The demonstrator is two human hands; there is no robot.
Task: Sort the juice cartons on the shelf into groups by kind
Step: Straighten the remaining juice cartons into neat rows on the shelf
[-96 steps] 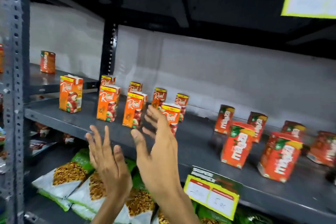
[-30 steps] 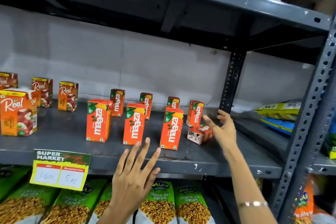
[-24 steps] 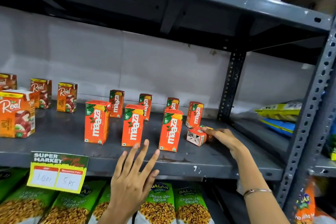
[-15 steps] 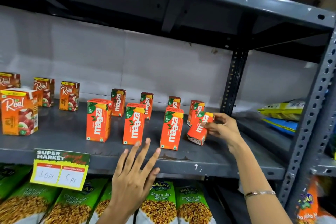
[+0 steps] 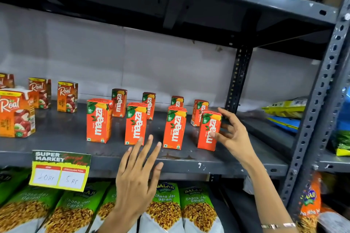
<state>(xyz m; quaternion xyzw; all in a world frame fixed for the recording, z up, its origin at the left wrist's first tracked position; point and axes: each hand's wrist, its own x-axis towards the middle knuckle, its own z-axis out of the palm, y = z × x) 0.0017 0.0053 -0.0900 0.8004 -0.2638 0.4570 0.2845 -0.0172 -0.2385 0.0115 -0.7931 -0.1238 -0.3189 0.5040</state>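
Several orange Maaza cartons stand in two rows on the grey shelf [image 5: 236, 165]. The front row holds one at the left [image 5: 98, 120], one in the middle [image 5: 136, 124], a third [image 5: 175, 127] and the rightmost carton [image 5: 207, 132]. That rightmost one stands upright, with my right hand [image 5: 233, 134] around its right side, thumb on its front and index finger at its top corner. Orange Real cartons [image 5: 16, 113] are grouped at the left end. My left hand [image 5: 139, 168] hovers open before the shelf edge, fingers spread, holding nothing.
A yellow price label [image 5: 60, 169] hangs on the shelf edge. Green Chana Jor Garam bags [image 5: 164, 204] fill the shelf below. A black upright post [image 5: 238, 75] and a grey corner post [image 5: 318, 111] bound the right end. Yellow and blue packets [image 5: 284, 108] lie on the neighbouring shelf.
A Maaza carton lay on its side at the right end of the shelf. My right hand took it, tipped it up and stood it at the end of the front row. My left hand stayed put.
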